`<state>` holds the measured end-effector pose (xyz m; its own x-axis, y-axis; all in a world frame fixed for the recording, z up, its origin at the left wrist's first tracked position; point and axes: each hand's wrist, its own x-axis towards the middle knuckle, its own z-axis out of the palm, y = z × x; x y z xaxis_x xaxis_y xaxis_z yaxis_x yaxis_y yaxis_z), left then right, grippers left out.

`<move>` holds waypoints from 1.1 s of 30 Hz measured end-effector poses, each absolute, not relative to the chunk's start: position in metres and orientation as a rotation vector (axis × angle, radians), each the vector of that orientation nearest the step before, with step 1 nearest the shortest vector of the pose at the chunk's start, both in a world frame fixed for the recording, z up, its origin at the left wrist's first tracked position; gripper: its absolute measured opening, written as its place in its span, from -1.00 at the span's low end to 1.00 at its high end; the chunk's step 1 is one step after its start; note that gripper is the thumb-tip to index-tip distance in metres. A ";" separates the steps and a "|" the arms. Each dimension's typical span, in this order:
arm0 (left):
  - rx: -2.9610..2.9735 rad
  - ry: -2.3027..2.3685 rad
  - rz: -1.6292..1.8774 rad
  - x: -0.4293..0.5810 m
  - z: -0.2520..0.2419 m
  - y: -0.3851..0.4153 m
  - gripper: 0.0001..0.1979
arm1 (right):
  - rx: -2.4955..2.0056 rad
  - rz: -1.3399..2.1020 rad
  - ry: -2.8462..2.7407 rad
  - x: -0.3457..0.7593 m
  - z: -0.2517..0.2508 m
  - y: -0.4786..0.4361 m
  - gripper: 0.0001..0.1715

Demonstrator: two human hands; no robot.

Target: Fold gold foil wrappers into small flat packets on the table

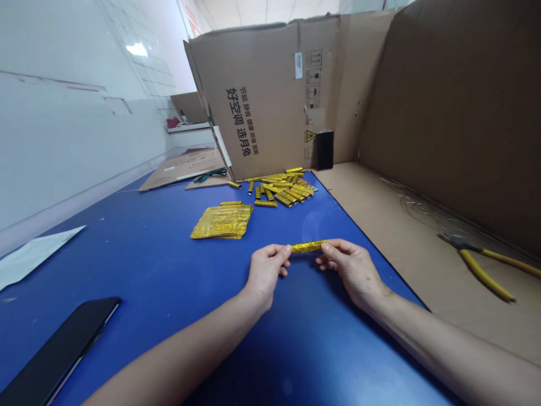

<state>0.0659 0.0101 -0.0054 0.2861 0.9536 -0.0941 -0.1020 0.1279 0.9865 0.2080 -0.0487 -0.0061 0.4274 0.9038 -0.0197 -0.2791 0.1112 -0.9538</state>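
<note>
The left hand [265,273] is mostly closed, its thumb and curled fingers pinching one end of a gold foil stick [307,246]. The right hand [353,270] grips the other end between thumb and bent forefinger, its remaining fingers loosely curled. Held by its ends, the stick spans the gap between the hands, level and just above a blue mat [139,265], leaving most of its length in view. That grip seems suited to working on or checking the stick along its length.

Straight ahead of the hands, a flat stack of foil [220,221] lies squared up on the mat, apparently kept apart from a looser pile of foil sticks [281,189] farther out, where the mat meets a cardboard box [262,96]. The box stands on edge and seems to act as a backstop.

Out past the right hand, yellow-handled pliers [477,270] rest on a cardboard sheet [372,192], off the mat and within reach. Left of the left hand lie a black tablet [59,349] and white paper [34,254], both away from the foil.
</note>
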 end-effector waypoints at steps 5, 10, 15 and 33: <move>1.113 0.944 0.952 0.065 -0.006 0.011 -0.77 | -1.135 0.994 -0.693 0.208 -0.006 -0.049 -0.71; 1.020 0.873 0.939 0.065 -0.003 0.011 -0.77 | -1.129 1.007 -0.680 0.209 -0.005 -0.049 -0.70; 0.984 0.837 0.928 0.066 0.000 0.010 -0.76 | -1.126 1.030 -0.723 0.211 -0.006 -0.048 -0.69; 1.129 0.813 0.875 0.068 -0.002 0.002 -0.61 | -1.300 0.960 -1.144 0.208 -0.011 -0.052 -0.65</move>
<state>0.0675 0.0021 -0.0017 0.4333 0.8956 -0.1010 -0.1666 0.1897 0.9676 0.2081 -0.0522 -0.0110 0.2051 0.9750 0.0853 0.0856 0.0690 -0.9939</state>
